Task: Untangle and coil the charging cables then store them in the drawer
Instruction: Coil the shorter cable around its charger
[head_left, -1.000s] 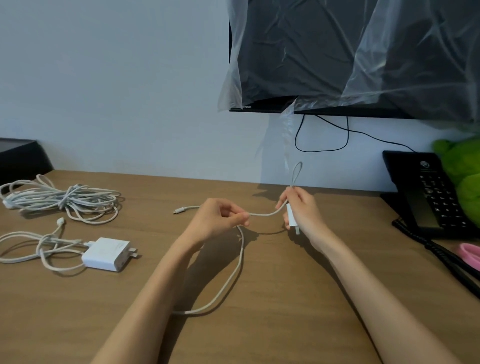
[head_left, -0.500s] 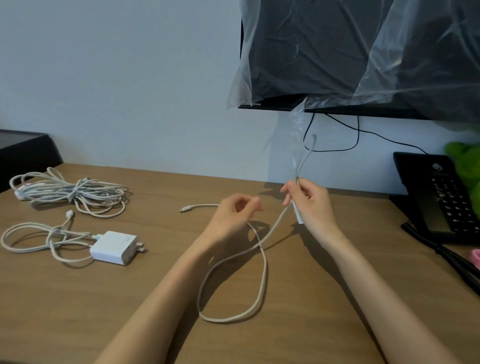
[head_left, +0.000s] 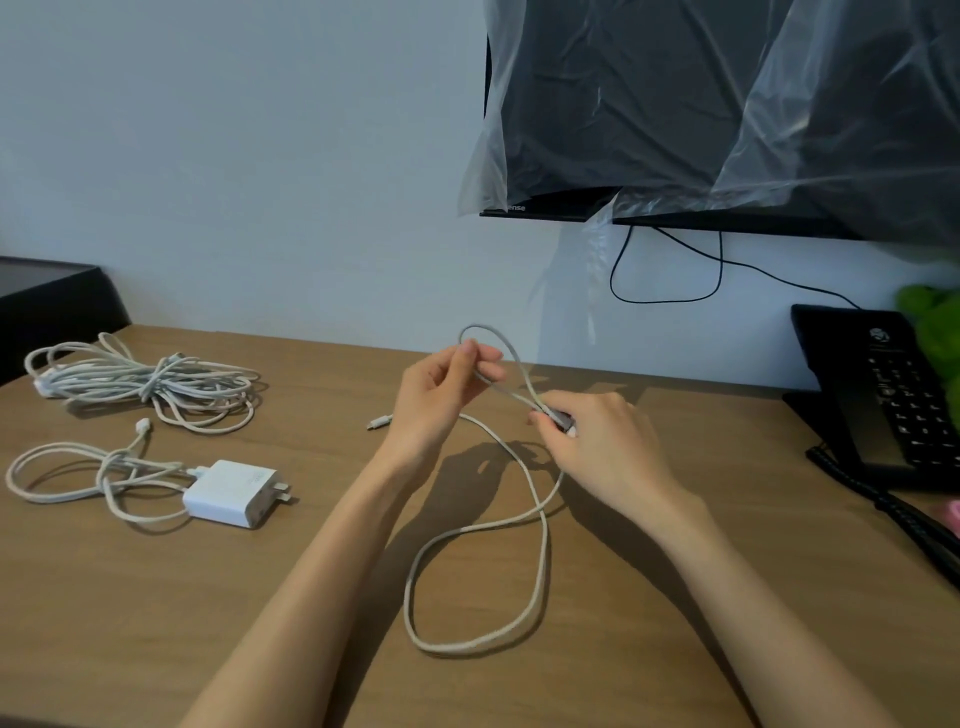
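Head view shows the left grip (head_left: 447, 395) pinching a raised loop of the white charging cable (head_left: 544, 566), the right grip (head_left: 602, 447) pinching where its strands cross; the slack lies looped on the desk (head_left: 208, 597).

Thin white braided charging cable (head_left: 544, 551): small raised loop pinched between left hand (head_left: 441, 395) and right hand (head_left: 597, 441); remainder lay in one large open loop nearer the person. Long white tangled cable bundle (head_left: 150, 384) lay far left. White square charger brick (head_left: 234, 492) with its loosely looped cord (head_left: 104, 475) lay in front of the bundle.
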